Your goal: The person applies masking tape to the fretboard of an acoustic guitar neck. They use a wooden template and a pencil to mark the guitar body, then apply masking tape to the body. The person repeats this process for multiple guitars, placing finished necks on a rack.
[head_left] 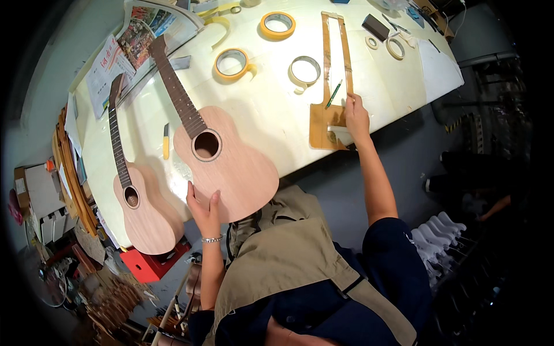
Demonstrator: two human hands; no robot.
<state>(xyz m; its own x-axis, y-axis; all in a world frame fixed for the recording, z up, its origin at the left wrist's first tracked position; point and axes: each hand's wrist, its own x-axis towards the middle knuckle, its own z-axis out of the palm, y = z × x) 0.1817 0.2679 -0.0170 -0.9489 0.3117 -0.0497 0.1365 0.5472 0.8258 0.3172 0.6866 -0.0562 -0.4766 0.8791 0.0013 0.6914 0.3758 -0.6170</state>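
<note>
An unfinished pale-wood ukulele (236, 167) with a dark fretboard lies at an angle on the table, its body near the front edge. My left hand (204, 209) grips the lower left side of that body, thumb on the top face. On the right, my right hand (358, 120) is closed at the edge of a brown translucent template (322, 128) with a long cut-out frame. A green pencil (333, 94) rests on the template beside my fingers. A second, smaller ukulele (151, 216) stands left of the first, its body at the table's edge.
Rolls of yellow tape (278, 25) and a loose roll of pale tape (304, 71) are spread over the table (271, 115). A yellow cutter knife (166, 142) lies between the ukuleles. Newspapers (153, 29) cover the far left. A dark block (375, 27) sits far right.
</note>
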